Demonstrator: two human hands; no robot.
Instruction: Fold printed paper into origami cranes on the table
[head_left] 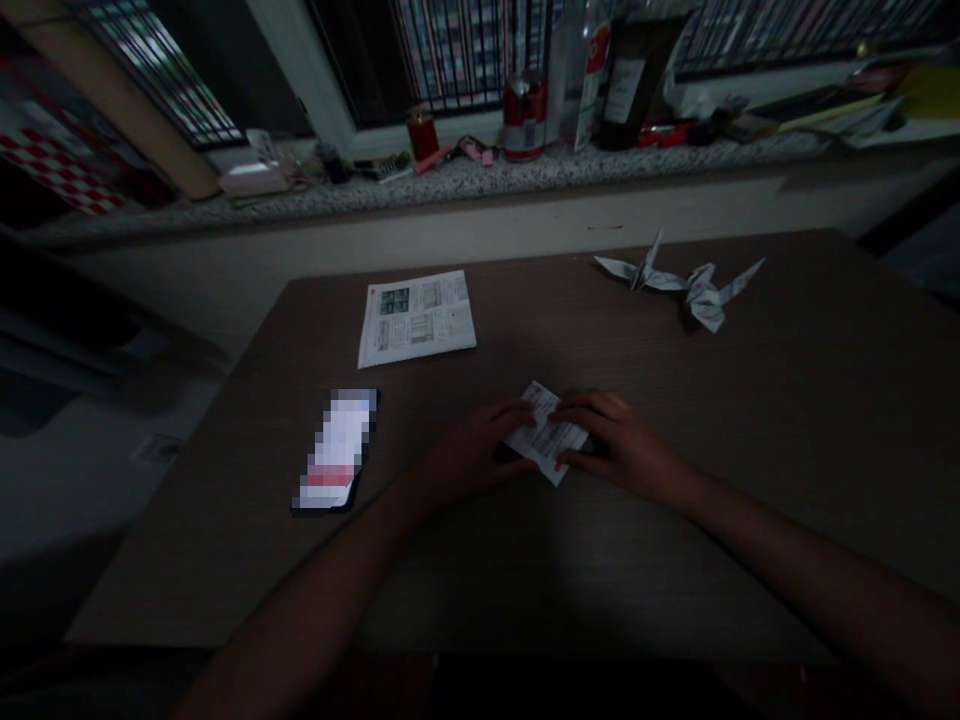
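Observation:
A small folded piece of printed paper (551, 440) lies on the table, one corner pointing toward me. My left hand (480, 445) grips its left side, with the thumb near the lower edge and the fingers on top. From the other side my right hand (611, 440) holds the paper, thumb and fingertips closed on its right part. The fingers hide parts of both side edges. Farther back on the right are two paper cranes (643, 272) (705, 298), folded from printed paper.
A folded printed sheet (418, 318) lies at the back left of the brown table (480, 580). A phone (337, 450) with a lit, blurred screen is left of my hands. Behind, the stone windowsill (360, 197) bears a red can (523, 115), bottles (624, 90) and small items.

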